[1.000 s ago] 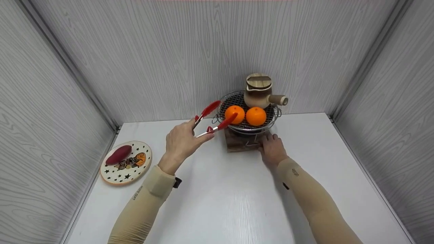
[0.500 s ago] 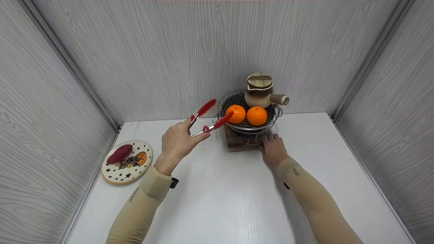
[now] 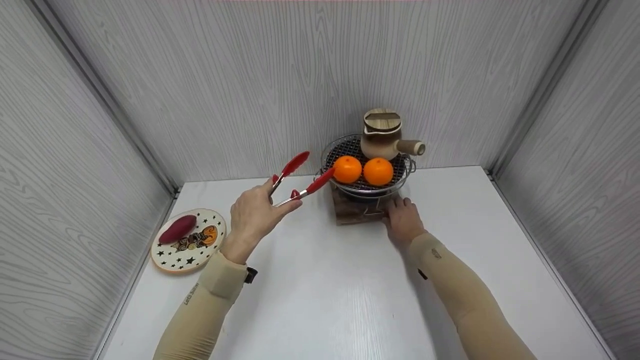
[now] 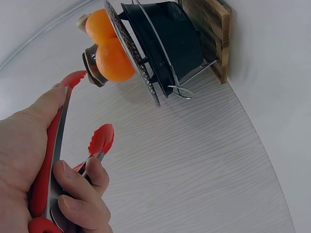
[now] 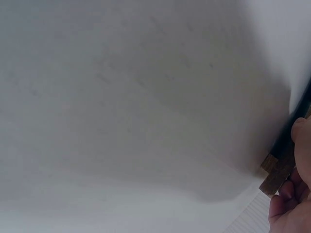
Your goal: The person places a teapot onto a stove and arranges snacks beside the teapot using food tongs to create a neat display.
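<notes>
With my left grip (image 3: 254, 215) around the spread tongs (image 3: 319, 182) and my right grip (image 3: 404, 220) pinching the wooden base (image 3: 350, 211), I should avoid nudging the oranges (image 3: 347, 170) just beyond both.

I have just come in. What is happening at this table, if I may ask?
A person is working around a small grill. The left hand holds red-tipped tongs, open and with nothing in them. The right hand grips the wooden base under the grill. On top of the grill sit two oranges, side by side, with a lidded pot behind them. On the left, a star-patterned plate holds a dark red sweet potato.
</notes>
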`<move>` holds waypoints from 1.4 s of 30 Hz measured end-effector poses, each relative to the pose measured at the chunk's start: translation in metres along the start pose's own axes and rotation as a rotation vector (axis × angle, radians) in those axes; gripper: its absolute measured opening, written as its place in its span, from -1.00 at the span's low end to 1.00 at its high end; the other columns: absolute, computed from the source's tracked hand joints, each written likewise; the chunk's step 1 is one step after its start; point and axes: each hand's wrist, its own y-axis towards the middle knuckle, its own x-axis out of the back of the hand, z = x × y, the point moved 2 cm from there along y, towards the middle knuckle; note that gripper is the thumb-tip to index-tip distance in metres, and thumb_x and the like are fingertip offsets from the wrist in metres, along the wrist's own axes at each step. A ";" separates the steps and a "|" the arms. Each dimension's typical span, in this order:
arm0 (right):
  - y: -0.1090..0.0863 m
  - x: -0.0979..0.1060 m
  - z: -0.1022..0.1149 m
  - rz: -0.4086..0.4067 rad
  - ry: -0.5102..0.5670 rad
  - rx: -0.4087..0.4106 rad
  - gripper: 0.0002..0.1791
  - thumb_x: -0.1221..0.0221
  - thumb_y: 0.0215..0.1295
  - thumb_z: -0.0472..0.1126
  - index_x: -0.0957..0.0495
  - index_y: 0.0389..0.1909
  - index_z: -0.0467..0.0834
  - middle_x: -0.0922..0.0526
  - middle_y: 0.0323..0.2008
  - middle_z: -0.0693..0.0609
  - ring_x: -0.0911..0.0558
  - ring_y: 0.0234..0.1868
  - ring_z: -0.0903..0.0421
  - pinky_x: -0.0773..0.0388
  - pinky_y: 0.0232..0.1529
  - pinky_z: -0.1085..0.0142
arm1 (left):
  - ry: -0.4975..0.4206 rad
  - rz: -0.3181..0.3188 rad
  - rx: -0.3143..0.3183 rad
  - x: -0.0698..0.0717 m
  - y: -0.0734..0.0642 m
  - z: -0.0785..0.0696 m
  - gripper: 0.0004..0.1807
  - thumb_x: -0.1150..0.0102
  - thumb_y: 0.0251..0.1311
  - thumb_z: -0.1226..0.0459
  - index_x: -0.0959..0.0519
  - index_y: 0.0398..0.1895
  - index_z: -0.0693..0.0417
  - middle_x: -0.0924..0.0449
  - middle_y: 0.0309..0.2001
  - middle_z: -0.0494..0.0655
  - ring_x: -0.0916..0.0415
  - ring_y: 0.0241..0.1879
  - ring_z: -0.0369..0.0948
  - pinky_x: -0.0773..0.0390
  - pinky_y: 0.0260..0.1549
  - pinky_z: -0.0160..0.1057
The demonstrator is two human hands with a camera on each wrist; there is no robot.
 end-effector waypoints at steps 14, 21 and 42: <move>-0.008 0.022 0.017 -0.029 0.004 0.002 -0.58 -0.36 0.57 -0.16 -0.55 0.21 -0.37 -0.62 0.15 -0.34 -0.57 0.08 -0.30 -0.59 0.18 -0.22 | -0.008 -0.057 0.014 0.008 -0.009 0.027 -0.06 -0.59 0.16 -0.35 -0.70 0.38 0.15 -0.47 -0.52 -0.08 -0.31 -0.51 -0.17 -0.18 -0.59 -0.20; -0.007 0.024 0.016 -0.033 0.000 0.006 -0.60 -0.36 0.56 -0.19 -0.54 0.22 -0.33 -0.63 0.16 -0.31 -0.55 0.06 -0.24 -0.56 0.16 -0.18 | 0.006 -0.082 0.047 0.011 -0.011 0.040 0.05 -0.59 0.17 -0.35 -0.61 0.51 0.22 -0.54 -0.50 -0.02 -0.34 -0.51 -0.16 -0.21 -0.60 -0.22; 0.003 -0.003 -0.004 0.009 0.010 -0.014 -0.55 -0.31 0.63 -0.10 -0.53 0.32 -0.30 -0.59 0.31 -0.33 -0.56 0.20 -0.29 -0.57 0.27 -0.22 | 0.039 -0.134 0.069 0.020 -0.016 0.068 0.05 -0.58 0.19 -0.34 -0.62 0.49 0.26 -0.58 -0.54 0.05 -0.36 -0.53 -0.13 -0.21 -0.61 -0.20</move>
